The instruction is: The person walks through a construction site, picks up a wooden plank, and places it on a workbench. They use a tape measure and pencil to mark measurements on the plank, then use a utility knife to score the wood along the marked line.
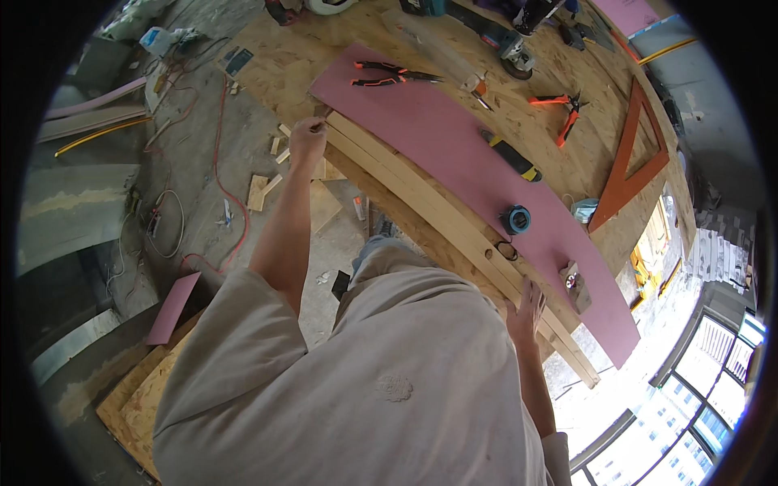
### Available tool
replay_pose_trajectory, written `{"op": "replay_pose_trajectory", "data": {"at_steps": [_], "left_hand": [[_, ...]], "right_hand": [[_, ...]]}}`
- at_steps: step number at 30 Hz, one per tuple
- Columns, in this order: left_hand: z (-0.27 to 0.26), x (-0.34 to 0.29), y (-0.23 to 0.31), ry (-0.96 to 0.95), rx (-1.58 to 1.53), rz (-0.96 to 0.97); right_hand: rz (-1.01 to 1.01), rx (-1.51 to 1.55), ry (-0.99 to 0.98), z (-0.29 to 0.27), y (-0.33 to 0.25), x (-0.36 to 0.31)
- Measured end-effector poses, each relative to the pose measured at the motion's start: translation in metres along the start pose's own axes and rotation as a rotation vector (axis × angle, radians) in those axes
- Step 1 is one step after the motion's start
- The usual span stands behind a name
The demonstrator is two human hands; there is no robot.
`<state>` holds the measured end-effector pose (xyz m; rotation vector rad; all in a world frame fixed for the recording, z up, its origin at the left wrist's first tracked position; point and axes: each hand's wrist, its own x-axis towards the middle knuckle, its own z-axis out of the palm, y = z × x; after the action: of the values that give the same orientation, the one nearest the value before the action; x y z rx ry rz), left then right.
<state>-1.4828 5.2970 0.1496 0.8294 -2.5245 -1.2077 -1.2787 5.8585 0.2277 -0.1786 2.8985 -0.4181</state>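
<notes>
1. The long pale wooden battens [454,223], several lying side by side, run along the near edge of the chipboard worktable [308,57], just in front of the long pink foam board strip [462,154].
2. The left hand [306,138] is at the far end of the battens, fingers curled and pinched on the end of one (how tightly it grips, I cannot tell).
3. The right hand [527,308] lies fingers spread and flat on the battens near their other end, pressing rather than clasping.
4. On the pink strip sit a blue tape measure [516,219], a yellow-and-black utility knife [512,158], orange-handled pliers [389,74] and a small wooden block [574,285].
5. Beyond it, on the table, lie an orange triangular square [632,154] and orange snips [563,109].
6. Wood offcuts [263,188] and a red cable [220,162] lie on the concrete floor.
</notes>
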Motion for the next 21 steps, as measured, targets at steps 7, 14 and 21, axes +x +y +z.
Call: {"op": "replay_pose_trajectory", "data": {"at_steps": [7,14,21], "left_hand": [[-0.008,-0.013,0.019,-0.053,0.064,-0.040],[0.006,0.012,-0.029,-0.181,0.057,0.005],[-0.001,0.025,-0.045,-0.293,-0.078,0.017]], "right_hand": [[0.038,-0.033,-0.019,0.005,0.002,-0.018],[0.054,-0.007,0.007,-0.001,0.003,-0.018],[0.223,0.149,0.154,-0.027,-0.030,-0.063]]}}
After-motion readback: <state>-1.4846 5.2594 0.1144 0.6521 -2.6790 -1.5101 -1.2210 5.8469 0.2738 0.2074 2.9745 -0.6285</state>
